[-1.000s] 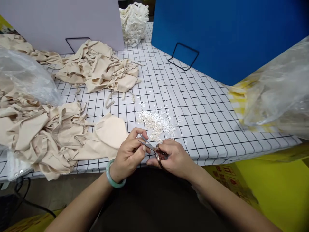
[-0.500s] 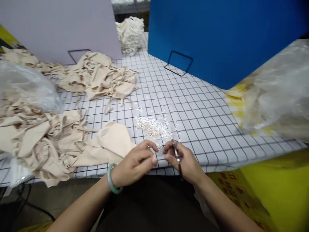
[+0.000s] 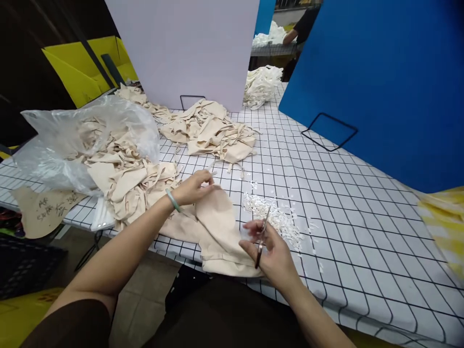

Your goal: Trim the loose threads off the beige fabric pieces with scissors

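Scissors (image 3: 261,237) upright in right hand (image 3: 274,251); left hand (image 3: 192,187) on cloth (image 3: 217,227).

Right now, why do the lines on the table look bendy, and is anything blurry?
In the head view, the wide lens curves the grid lines on the table, most near the edges; the right hand holding the scissors looks fairly sharp, the yellow cloth at the right edge is smeared, and the plastic bag shows soft white glare.
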`<state>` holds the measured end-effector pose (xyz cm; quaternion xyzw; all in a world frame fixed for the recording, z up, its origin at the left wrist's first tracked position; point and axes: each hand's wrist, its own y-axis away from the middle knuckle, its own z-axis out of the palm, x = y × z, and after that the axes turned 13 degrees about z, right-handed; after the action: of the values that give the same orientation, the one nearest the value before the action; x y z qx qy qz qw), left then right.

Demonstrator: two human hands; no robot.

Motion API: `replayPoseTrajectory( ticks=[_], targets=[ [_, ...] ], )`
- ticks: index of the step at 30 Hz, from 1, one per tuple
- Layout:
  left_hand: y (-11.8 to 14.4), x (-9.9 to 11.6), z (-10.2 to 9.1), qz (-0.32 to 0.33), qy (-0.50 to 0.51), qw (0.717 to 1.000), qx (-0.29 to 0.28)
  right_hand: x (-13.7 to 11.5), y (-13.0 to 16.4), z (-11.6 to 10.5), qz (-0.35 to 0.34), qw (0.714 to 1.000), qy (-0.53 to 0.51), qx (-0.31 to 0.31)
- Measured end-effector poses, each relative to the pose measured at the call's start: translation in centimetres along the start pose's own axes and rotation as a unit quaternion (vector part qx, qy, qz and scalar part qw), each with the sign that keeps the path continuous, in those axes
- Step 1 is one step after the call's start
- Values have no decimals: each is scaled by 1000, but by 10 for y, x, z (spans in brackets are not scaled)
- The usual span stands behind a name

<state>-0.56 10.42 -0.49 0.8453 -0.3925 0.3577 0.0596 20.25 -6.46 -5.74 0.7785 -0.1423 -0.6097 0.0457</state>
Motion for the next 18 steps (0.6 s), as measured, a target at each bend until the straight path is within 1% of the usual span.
replayPoseTrajectory(
  ticks=[2, 4, 5, 6, 8, 9, 10, 12, 14, 16, 18],
  targets=[
    [2, 30, -8, 78, 78, 994, -3, -20, -16, 12, -18, 997, -72, -15],
    [6, 54, -19, 168, 148, 975, -10, -38, -29, 21, -40, 990, -126, -43],
    [9, 61, -24, 195, 167, 966, -5, -46, -32, 23, -50, 988, -137, -53],
    [12, 63, -29, 204, 171, 964, 8, -51, -32, 24, -60, 987, -138, -53],
    [20, 54, -34, 186, 145, 971, 31, -54, -25, 19, -85, 989, -120, -33],
    [24, 44, -33, 168, 118, 978, 23, -52, -19, 15, -98, 989, -109, -27],
    [28, 32, -30, 148, 87, 985, -2, -48, -11, 10, -109, 988, -102, -31],
    [36, 9, -16, 125, 28, 989, -78, -36, 7, 2, -127, 985, -96, -61],
    [41, -6, 3, 131, -4, 983, -129, -22, 21, -3, -122, 984, -91, -91],
    [43, -10, 23, 161, -12, 975, -151, -10, 31, -4, -107, 986, -82, -100],
    [43, -7, 39, 189, 7, 968, -163, -3, 36, -2, -98, 987, -76, -100]
  ],
)
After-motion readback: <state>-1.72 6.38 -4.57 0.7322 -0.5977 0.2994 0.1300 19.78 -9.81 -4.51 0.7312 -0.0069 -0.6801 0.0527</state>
